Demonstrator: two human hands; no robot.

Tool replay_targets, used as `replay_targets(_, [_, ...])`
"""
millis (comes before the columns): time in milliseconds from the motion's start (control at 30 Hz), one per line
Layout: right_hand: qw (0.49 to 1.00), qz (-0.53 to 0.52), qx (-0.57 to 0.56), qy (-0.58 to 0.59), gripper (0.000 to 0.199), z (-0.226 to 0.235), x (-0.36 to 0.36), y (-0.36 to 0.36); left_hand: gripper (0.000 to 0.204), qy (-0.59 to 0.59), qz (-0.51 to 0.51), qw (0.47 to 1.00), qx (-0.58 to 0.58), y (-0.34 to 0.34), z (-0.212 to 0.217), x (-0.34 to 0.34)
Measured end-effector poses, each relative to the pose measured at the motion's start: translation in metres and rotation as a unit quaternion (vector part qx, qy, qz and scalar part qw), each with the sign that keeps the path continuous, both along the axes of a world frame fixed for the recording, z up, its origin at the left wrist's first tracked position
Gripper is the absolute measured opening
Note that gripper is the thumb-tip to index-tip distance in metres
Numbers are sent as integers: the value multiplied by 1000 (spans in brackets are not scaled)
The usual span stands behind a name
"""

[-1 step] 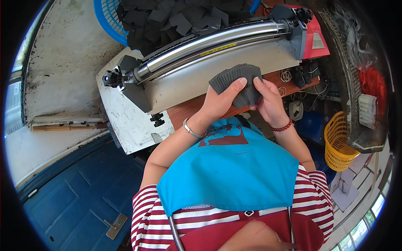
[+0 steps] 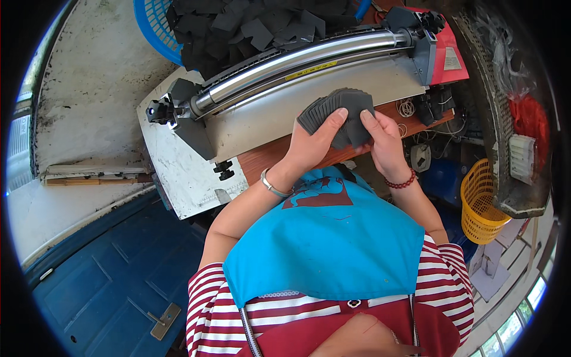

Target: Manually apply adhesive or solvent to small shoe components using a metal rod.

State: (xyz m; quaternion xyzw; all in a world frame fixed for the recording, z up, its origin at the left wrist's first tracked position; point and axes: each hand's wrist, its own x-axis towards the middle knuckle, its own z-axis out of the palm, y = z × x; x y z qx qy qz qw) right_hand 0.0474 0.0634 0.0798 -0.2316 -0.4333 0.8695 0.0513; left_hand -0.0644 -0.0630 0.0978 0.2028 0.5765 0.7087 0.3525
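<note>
A fanned stack of thin dark grey pieces (image 2: 336, 113) is spread between my two hands, above the near edge of the machine. My left hand (image 2: 312, 140) is closed round the stack's left side, thumb lying across the top. On the right edge, my right hand (image 2: 383, 140) pinches the pieces between thumb and fingers. The fingers under the stack are mostly hidden. Just beyond the hands runs the machine's long metal roller (image 2: 303, 64), above a flat metal plate (image 2: 256, 122).
Behind the roller, a blue basket (image 2: 156, 35) holds a heap of similar dark pieces (image 2: 250, 30). A yellow basket (image 2: 480, 205) stands at the right, near loose cables (image 2: 405, 108). My blue apron (image 2: 327, 250) lies below the hands; a blue door-like panel (image 2: 113, 279) is at lower left.
The fan has shifted slightly: the pieces at its right sit differently, showing a broader flat face, and its lower part is narrower. Both hands keep their hold with small finger movements.
</note>
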Motion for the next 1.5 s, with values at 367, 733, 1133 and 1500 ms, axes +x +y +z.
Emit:
replay_targets(367, [952, -16, 298, -72, 24, 3, -9, 11, 22, -122, 47, 991, 13, -3, -3, -11])
replay_targets(733, [845, 54, 528, -61, 39, 0, -30, 16, 23, -93, 103, 990, 8, -24, -13, -18])
replay_targets(1133, [773, 83, 616, -126, 42, -11, -95, 39, 21, -93, 169, 980, -39, -43, -15, -32])
replay_targets(1500, [908, 237, 334, -88, 36, 4, -82, 20, 23, -103, 169, 980, -4, -48, -20, -35])
